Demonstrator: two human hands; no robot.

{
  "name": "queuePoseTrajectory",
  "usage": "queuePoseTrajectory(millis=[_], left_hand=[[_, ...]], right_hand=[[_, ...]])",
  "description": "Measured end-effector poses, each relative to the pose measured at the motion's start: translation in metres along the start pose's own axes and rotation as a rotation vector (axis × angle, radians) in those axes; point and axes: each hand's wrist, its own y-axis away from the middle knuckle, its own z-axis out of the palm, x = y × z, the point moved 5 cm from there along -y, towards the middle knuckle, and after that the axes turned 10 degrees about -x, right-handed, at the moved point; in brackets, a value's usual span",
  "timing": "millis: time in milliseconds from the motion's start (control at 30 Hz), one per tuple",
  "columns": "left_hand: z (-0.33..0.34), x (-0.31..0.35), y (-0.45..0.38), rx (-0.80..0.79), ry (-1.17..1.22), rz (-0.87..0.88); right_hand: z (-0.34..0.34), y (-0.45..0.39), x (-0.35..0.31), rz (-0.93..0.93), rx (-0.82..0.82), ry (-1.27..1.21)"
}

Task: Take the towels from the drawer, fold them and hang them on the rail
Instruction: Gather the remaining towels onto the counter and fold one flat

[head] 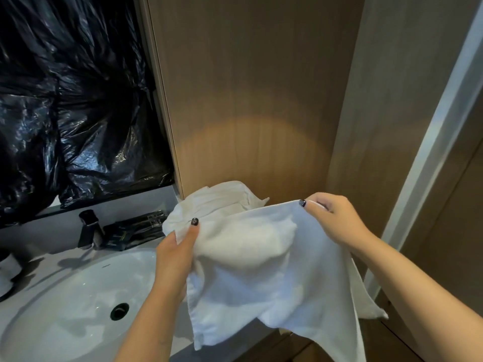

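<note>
We are holding a white towel (261,270) up just right of the sink (65,296), our left hand (177,254) pinching its near-left corner and our right hand (337,220) pinching the top edge farther right. The cloth is sagging between the two grips, so the fold is likely coming out crooked unless we are pulling it taut. Its lower edge is hanging close to the sink rim and may be dragging into any water. More towels (217,202) are lying heaped on the surface behind it, and a careless swing could be knocking them down.
</note>
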Motion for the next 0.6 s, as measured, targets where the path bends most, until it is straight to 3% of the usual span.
queuePoseTrajectory(millis=[333,400,533,600], left_hand=[[0.04,0.052,0.009,-0.052,-0.138,0.222],[0.051,0.056,0.009,-0.161,-0.265,0.269],[0.077,0.042,0.014,-0.541,-0.637,0.254],[0.083,0.035,0.016,-0.611,-0.701,0.218]], right_hand=[[0.047,0.01,-0.003,0.024,-0.201,-0.181],[0.052,0.01,-0.01,-0.017,-0.192,-0.181],[0.061,0.006,-0.025,-0.091,-0.224,-0.259],[0.066,0.003,-0.032,-0.128,-0.258,-0.252]])
